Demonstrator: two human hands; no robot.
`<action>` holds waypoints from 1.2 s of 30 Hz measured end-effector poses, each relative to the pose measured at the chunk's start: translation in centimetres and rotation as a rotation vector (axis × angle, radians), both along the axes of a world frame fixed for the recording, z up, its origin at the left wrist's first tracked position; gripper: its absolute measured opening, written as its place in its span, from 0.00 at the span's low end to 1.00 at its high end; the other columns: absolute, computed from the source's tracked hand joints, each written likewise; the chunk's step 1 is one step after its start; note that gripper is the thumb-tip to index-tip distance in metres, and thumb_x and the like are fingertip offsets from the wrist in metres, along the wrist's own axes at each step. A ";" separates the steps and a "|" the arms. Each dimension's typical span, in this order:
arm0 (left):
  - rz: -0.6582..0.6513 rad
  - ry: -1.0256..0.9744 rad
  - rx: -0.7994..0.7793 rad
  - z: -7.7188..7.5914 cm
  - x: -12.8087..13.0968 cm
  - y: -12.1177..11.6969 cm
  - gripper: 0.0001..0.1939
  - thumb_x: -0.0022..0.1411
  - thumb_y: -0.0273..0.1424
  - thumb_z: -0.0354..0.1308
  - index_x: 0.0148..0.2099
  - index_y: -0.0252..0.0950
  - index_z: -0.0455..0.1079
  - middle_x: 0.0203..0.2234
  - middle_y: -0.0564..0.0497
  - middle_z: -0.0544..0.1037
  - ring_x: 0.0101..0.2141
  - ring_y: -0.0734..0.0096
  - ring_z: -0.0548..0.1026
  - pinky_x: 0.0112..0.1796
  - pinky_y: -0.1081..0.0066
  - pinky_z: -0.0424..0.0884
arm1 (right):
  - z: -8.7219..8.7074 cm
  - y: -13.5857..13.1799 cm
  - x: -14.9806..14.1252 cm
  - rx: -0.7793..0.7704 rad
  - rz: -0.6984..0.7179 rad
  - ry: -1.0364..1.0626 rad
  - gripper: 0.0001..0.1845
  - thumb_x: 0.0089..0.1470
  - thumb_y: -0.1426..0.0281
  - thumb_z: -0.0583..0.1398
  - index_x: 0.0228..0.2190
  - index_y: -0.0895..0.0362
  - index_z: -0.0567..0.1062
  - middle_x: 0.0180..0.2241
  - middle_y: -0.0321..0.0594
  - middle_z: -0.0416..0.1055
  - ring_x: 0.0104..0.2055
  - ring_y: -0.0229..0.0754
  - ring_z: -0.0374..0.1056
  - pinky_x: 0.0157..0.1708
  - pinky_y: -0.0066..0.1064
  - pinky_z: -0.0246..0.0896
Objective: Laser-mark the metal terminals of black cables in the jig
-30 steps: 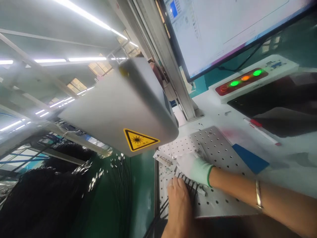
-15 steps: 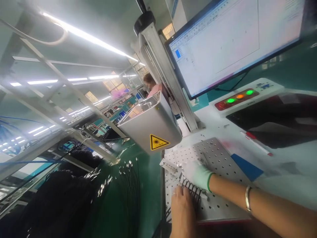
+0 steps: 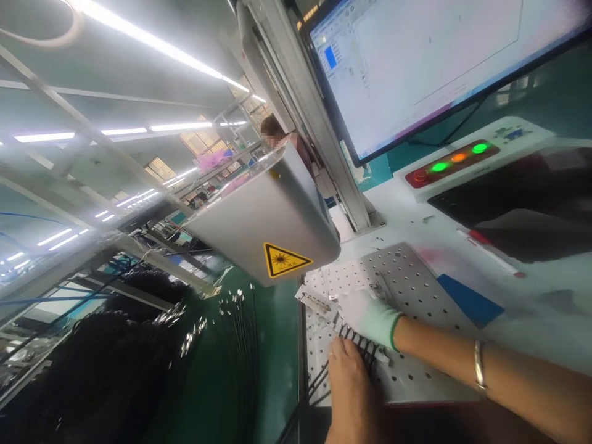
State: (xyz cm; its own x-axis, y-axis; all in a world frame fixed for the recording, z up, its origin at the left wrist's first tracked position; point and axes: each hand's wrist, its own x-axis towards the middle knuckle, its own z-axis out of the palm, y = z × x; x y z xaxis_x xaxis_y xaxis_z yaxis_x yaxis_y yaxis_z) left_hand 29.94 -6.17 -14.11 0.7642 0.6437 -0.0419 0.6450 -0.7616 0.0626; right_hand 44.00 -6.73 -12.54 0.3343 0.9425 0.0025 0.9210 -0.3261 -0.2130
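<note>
Mainly the view has shifted; both hands stay at the row of black cables (image 3: 362,344), on the perforated plate (image 3: 407,280). Nearest, bare left hand (image 3: 349,367) touches them; just beyond is gloved right hand (image 3: 367,314). Whether either grip is closed, I cannot tell. Even, light pressure should keep cables parallel.

On the white table (image 3: 398,213): along the back edge, a box (image 3: 476,158) with glowing lights; farther from that edge, a red-and-white pen (image 3: 499,258), then a blue piece (image 3: 472,302). Up high, long bright lamps (image 3: 157,42).
</note>
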 end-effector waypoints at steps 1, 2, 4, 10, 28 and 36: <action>-0.009 -0.024 0.001 0.1 0.0 -0.2 0.17 0.56 0.15 0.40 0.40 0.31 0.67 0.39 0.40 0.68 0.40 0.58 0.66 0.43 0.64 0.59 | 0.0 -0.1 0.0 -0.006 -0.003 0.004 0.13 0.53 0.78 0.53 0.38 0.63 0.73 0.33 0.53 0.74 0.37 0.53 0.73 0.34 0.42 0.67; -0.013 -0.043 0.002 0.2 -0.1 -0.4 0.17 0.56 0.15 0.40 0.39 0.31 0.67 0.38 0.40 0.68 0.40 0.58 0.66 0.43 0.64 0.59 | 0.1 -0.1 0.1 -0.011 -0.008 0.006 0.13 0.54 0.77 0.52 0.39 0.63 0.73 0.33 0.53 0.74 0.37 0.53 0.73 0.34 0.42 0.67; -0.003 -0.051 0.001 0.4 0.0 -0.5 0.16 0.56 0.15 0.41 0.38 0.30 0.67 0.37 0.40 0.68 0.39 0.58 0.66 0.42 0.64 0.59 | 0.2 -0.2 0.1 -0.012 -0.016 0.008 0.14 0.56 0.75 0.51 0.40 0.63 0.73 0.33 0.53 0.75 0.37 0.53 0.73 0.34 0.42 0.67; 0.005 -0.076 -0.030 0.7 -0.2 0.4 0.13 0.61 0.19 0.42 0.38 0.32 0.68 0.37 0.41 0.70 0.39 0.60 0.69 0.41 0.66 0.62 | 0.1 0.0 0.0 -0.002 -0.007 -0.015 0.14 0.57 0.74 0.50 0.40 0.63 0.73 0.34 0.54 0.75 0.38 0.53 0.73 0.34 0.42 0.68; -0.103 -0.227 0.092 -0.6 -1.1 -0.6 0.14 0.59 0.17 0.43 0.33 0.37 0.66 0.30 0.47 0.72 0.35 0.64 0.70 0.38 0.68 0.62 | -0.1 0.3 0.0 0.019 -0.016 -0.026 0.14 0.56 0.72 0.52 0.40 0.63 0.73 0.31 0.56 0.74 0.35 0.53 0.74 0.30 0.41 0.67; -0.082 -0.257 0.045 -0.4 -0.7 -0.8 0.16 0.62 0.18 0.40 0.34 0.38 0.67 0.28 0.47 0.72 0.35 0.63 0.69 0.36 0.69 0.60 | -0.4 0.3 0.2 -0.008 -0.065 0.040 0.15 0.56 0.74 0.51 0.41 0.63 0.73 0.35 0.55 0.74 0.39 0.52 0.73 0.36 0.42 0.67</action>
State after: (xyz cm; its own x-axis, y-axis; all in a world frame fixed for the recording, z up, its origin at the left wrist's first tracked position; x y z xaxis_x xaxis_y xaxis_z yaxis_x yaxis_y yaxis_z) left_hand 29.23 -6.93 -14.53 0.7954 0.5762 0.1877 0.5486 -0.8162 0.1811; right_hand 44.18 -6.39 -12.91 0.3948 0.9186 -0.0190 0.8886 -0.3870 -0.2462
